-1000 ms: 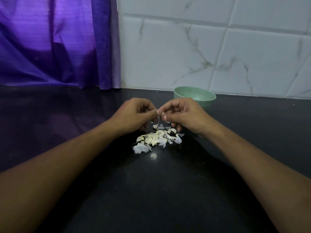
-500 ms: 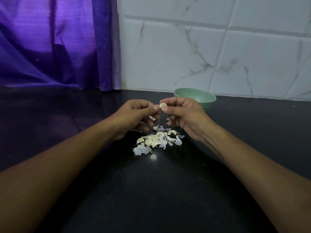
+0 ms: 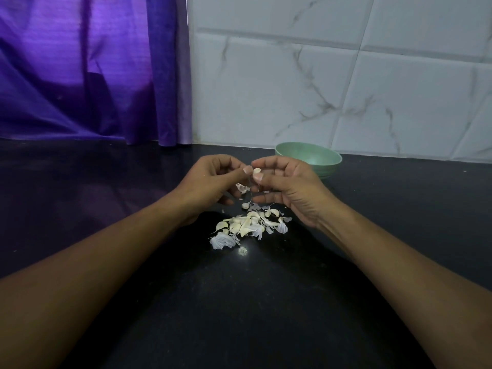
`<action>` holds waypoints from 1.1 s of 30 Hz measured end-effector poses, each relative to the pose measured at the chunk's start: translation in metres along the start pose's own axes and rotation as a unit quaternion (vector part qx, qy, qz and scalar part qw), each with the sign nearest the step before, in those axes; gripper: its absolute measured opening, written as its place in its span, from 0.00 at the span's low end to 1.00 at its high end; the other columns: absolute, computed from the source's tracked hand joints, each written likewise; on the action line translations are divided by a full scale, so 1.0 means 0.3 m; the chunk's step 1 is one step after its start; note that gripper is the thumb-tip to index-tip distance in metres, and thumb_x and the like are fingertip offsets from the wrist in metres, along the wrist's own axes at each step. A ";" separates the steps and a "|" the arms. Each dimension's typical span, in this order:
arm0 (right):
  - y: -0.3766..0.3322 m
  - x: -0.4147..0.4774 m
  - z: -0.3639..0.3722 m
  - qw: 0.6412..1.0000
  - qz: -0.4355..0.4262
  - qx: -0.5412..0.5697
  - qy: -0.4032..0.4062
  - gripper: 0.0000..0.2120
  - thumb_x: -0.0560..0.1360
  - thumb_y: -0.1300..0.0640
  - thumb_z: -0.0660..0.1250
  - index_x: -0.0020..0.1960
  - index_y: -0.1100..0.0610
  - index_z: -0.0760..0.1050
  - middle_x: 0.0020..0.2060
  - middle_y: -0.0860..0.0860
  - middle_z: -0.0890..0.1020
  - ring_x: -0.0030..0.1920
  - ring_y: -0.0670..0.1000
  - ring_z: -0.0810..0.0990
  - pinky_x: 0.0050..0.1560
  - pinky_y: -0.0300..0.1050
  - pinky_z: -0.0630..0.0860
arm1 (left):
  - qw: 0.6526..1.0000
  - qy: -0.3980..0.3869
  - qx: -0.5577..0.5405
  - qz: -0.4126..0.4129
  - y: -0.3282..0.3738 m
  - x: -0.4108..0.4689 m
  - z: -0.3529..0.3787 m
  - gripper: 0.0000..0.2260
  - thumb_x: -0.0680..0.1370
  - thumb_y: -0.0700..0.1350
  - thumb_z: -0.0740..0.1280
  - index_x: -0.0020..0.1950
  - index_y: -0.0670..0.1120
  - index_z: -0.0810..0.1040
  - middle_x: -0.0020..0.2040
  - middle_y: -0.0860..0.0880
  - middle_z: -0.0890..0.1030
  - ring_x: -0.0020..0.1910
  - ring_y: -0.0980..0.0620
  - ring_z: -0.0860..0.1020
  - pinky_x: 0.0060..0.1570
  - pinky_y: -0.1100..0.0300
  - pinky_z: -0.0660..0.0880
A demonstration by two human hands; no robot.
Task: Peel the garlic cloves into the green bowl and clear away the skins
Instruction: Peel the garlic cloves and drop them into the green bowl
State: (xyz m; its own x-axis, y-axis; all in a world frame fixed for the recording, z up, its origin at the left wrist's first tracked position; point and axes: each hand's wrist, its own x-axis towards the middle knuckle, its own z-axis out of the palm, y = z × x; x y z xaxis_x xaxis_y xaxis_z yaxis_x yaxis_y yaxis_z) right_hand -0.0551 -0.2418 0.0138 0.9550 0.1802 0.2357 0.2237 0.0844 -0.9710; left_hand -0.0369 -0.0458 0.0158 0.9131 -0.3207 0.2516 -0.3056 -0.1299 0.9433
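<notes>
Black, glossy countertop runs back to a white marbled tile wall, with a purple curtain hanging at the left. Above the middle of the counter a small garlic clove is held up in the air: pale cream, smooth and rounded, mostly bare where it shows between the fingertips. The right hand pinches it between thumb and forefinger, its other fingers curled under. The left hand meets it from the other side, thumb and forefinger tips closed against the clove's left edge, though whether they grip the clove itself or only its skin is unclear. A thin strand of skin dangles from the pinch, and a papery shred shows just beneath the left fingers. Directly below on the counter lies a loose pile of cream cloves mixed with white, translucent skins, a few flakes scattered around it. The green bowl stands upright behind the right hand, near the wall, apart from the pile; its contents cannot be seen.
</notes>
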 end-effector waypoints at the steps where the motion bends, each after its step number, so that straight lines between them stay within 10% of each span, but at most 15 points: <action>1: 0.001 -0.001 0.001 1.000 -0.001 -0.011 -0.004 0.12 0.75 0.69 0.72 0.59 0.65 0.79 0.45 0.60 0.84 0.41 0.53 0.85 0.42 0.49 0.86 | 1.000 -0.004 -0.002 0.001 0.001 -0.001 0.002 0.11 0.81 0.47 0.72 0.55 0.39 0.81 0.42 0.49 0.85 0.34 0.56 0.80 0.30 0.65 0.77; 24: 0.036 0.022 -0.012 0.972 -0.085 -0.214 0.041 0.04 0.75 0.66 0.76 0.48 0.64 0.82 0.39 0.63 0.85 0.36 0.58 0.84 0.41 0.54 0.84 | 0.968 0.024 0.235 0.090 -0.010 -0.008 -0.002 0.05 0.80 0.49 0.73 0.46 0.51 0.86 0.38 0.54 0.87 0.36 0.57 0.85 0.41 0.50 0.85; 28: 0.046 0.023 -0.009 0.965 -0.101 -0.233 0.059 0.03 0.74 0.64 0.77 0.46 0.60 0.83 0.40 0.61 0.86 0.42 0.71 0.83 0.47 0.66 0.82 | 0.978 0.020 0.204 0.051 0.000 -0.007 0.007 0.07 0.80 0.49 0.72 0.46 0.47 0.86 0.39 0.52 0.87 0.36 0.52 0.85 0.36 0.53 0.84; 33: 0.033 0.021 0.002 0.973 -0.111 -0.190 0.065 0.05 0.74 0.65 0.77 0.48 0.64 0.83 0.41 0.61 0.87 0.44 0.63 0.87 0.47 0.56 0.84 | 0.996 0.011 0.081 -0.019 0.011 -0.005 0.015 0.10 0.81 0.47 0.71 0.49 0.41 0.85 0.45 0.43 0.87 0.34 0.51 0.80 0.28 0.61 0.76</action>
State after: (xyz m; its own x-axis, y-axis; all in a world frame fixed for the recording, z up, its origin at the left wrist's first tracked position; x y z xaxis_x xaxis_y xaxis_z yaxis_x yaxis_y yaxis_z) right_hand -0.0470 -0.2393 0.0058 0.8863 0.0703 0.4578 0.4590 -0.2659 -0.8477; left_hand -0.0404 -0.0499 0.0174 0.9302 -0.2924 0.2220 -0.3079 -0.2918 0.9056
